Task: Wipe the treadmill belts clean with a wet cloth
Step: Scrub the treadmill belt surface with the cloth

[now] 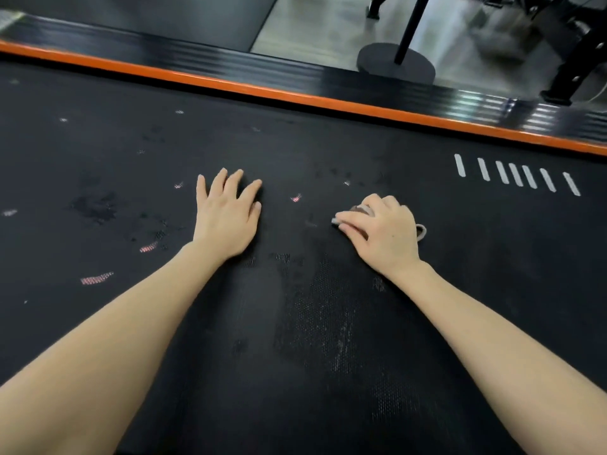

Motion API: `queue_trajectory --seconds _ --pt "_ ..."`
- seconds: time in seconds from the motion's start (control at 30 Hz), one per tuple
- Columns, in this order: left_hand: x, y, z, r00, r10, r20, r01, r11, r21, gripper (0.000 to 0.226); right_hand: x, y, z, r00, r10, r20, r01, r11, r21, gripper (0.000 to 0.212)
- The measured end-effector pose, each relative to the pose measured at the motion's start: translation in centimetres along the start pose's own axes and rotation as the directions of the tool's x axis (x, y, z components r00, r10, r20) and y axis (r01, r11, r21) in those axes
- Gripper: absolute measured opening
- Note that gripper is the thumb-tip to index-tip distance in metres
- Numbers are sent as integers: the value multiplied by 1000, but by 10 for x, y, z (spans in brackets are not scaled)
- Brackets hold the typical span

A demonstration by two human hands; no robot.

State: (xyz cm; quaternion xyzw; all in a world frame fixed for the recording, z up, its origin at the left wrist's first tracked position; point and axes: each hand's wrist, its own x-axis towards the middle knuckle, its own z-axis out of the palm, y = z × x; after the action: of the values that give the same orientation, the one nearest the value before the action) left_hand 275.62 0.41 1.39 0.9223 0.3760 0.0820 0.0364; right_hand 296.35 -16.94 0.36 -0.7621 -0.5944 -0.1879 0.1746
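Black treadmill belt (312, 142) fills nearly all of the head view. An orange strip (295, 95) and a ribbed side rail run along its far edge, and beyond them is grey floor with the round base of a stand (395, 62).

My left grip (226, 215) is released, its fingers spread flat on the belt left of centre. My right grip (381, 231) is curled over the cloth (363, 210), which is bunched so tightly under my palm that only a scrap shows by the fingers, with a loop (422, 231) poking out on the right. It is pressed to the belt right of centre, well short of the white stripes (515, 174).

What worries me:
- With the cloth wadded this small, each pass covers little, so I could leave unwiped bands between strokes.
- The pinkish marks (97, 279) on the left and the pale dusty patch (328, 323) nearer me look untouched, and I could easily skip them.
- I am leaning on my flat left palm. If the belt rolls freely or is damp there, that palm could slide and tip me forward.
- The loose loop could drag and snag.
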Motion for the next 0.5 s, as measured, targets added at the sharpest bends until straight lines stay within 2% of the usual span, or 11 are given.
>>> queue_trajectory --seconds 0.1,0.17,0.23,0.3,0.37,0.43,0.5 --pt "7 -2 12 1000 -12 6 12 1000 -25 49 43 26 19 974 221 -50 -225 969 -106 19" --pt "6 -4 15 1000 -6 -10 6 1000 -27 49 74 36 27 912 410 13 -402 900 -165 24" --pt "7 -4 14 1000 2 -30 -2 1000 -20 57 90 28 29 872 489 38 -475 861 -184 26" --pt "7 -4 14 1000 14 -14 -14 1000 -23 62 84 -1 26 931 366 14 -358 917 -174 24" --pt "7 -5 13 1000 10 -14 -11 999 -38 62 59 -42 18 993 108 40 -106 993 -55 20" --pt "6 -6 12 1000 16 -16 -16 998 -55 61 32 -68 7 989 -112 92 102 989 107 18" --pt "6 -7 12 1000 17 -14 -18 998 -62 60 30 -64 2 974 -180 136 157 974 164 28"
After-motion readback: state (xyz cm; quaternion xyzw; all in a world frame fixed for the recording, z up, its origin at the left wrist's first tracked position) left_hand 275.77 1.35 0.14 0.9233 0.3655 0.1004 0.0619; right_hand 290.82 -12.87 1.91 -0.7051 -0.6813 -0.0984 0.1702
